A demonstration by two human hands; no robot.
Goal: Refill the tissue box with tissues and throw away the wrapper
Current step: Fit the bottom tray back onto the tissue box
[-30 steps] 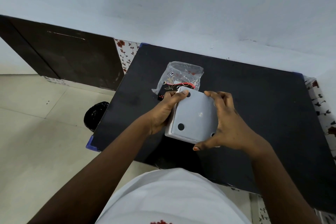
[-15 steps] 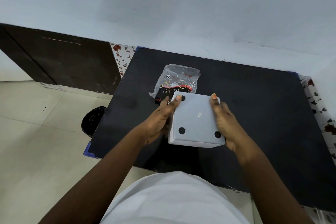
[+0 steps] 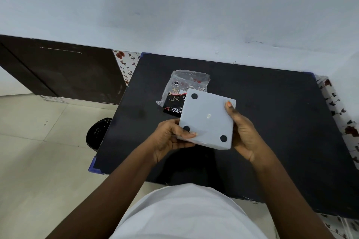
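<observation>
While gripped, tissue box [image 3: 207,120], wrapper [image 3: 177,94] ("Dov…")

- Tissue box [image 3: 206,120]: pale grey, with black round dots at its corners.
- Wrapper [image 3: 180,91]: clear plastic, black panel, red and gold swirls, white lettering.
- Table [image 3: 272,114]: black, blue corners.
- Cloth [image 3: 126,64] beneath table: white, red roses.
- Bin bag [image 3: 98,132]: glossy black.

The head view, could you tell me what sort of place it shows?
Probably a room in a home: a black table against a plain wall, floral-patterned covering beside it, a tiled floor and a bag-lined bin.
</observation>
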